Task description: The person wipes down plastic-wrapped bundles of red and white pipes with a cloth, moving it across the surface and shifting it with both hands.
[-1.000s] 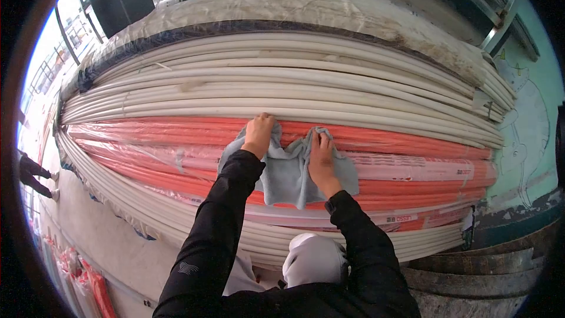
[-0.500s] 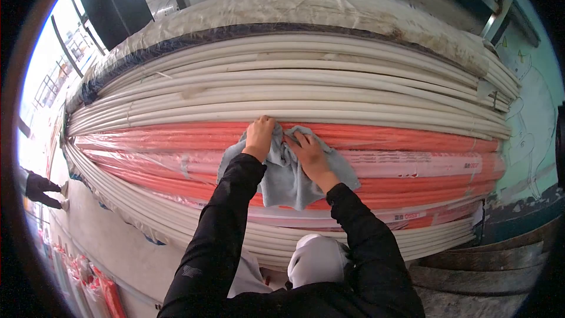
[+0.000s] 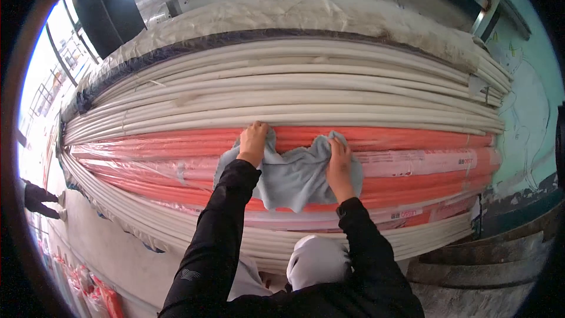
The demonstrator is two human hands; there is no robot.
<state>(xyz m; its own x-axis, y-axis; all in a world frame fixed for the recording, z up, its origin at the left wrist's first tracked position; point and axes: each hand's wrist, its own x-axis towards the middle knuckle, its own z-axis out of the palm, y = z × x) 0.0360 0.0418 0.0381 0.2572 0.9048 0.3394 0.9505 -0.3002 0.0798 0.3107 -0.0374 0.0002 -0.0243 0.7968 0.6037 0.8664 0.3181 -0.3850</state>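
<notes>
A grey cloth (image 3: 294, 176) hangs spread between my two hands, over red plastic-wrapped bundles (image 3: 153, 141). My left hand (image 3: 253, 142) pinches its upper left part, close to the lowest of the white pipes (image 3: 329, 97). At the cloth's upper right, my right hand (image 3: 339, 168) is closed on the edge. Between the hands the top edge of the cloth sags, and its lower part drapes in folds across the red bundles.
More white pipes (image 3: 235, 232) lie below the red bundles. Dirty plastic sheeting (image 3: 265, 15) covers the stack's top. A person's dark-clothed legs (image 3: 40, 199) show at far left. Dark curved slabs (image 3: 477, 271) lie at lower right, beside a green wall (image 3: 527, 123).
My right hand has moved right and now grips the cloth's edge instead of lying on it with fingers spread. The cloth is stretched wider. The camera view has shifted slightly.
</notes>
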